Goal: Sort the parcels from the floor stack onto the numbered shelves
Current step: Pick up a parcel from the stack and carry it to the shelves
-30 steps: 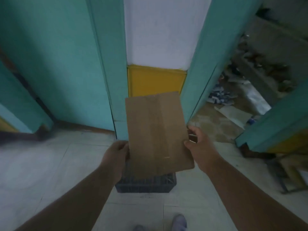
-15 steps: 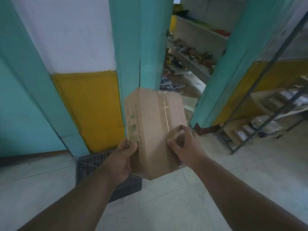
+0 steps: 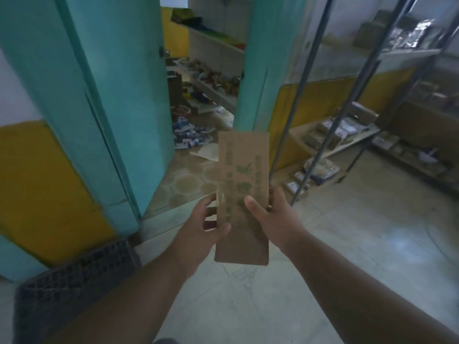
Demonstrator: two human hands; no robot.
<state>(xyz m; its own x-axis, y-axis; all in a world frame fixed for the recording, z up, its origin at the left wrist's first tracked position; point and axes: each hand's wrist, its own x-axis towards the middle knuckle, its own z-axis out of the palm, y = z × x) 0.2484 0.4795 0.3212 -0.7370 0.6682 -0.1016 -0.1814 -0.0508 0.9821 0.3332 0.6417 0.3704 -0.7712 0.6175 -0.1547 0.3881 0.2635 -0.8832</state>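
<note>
I have one cardboard box [image 3: 242, 194] up in front of me, long side running away from my chest, its printed face with the green marks turned toward me; my left hand [image 3: 202, 225] holds it at the left edge, thumb curled over the front near the lower part and the fingers spread along the side and behind; my right hand [image 3: 274, 216] holds the right edge, thumb laid across the printed face and the fingers wrapped round the back, out of my sight; so both hands are closed on the box, and it hangs in the air above the tiled floor [image 3: 347, 232], touching nothing else; the metal shelves [image 3: 334, 150] stand ahead and to my right, well apart from the box, and they already carry a good many packets and cartons on several levels; I cannot read any numbers on them from here, nor any label on the box; I judge that this parcel is picked up but not yet placed, so its share of the job is about half done; what is left for it is to find its number, carry it to the matching shelf and set it down; a dark plastic crate [image 3: 74, 274] sits on the floor at my lower left beside the yellow and teal wall; the floor stack itself is not in my view, so I cannot tell how many parcels remain.
</note>
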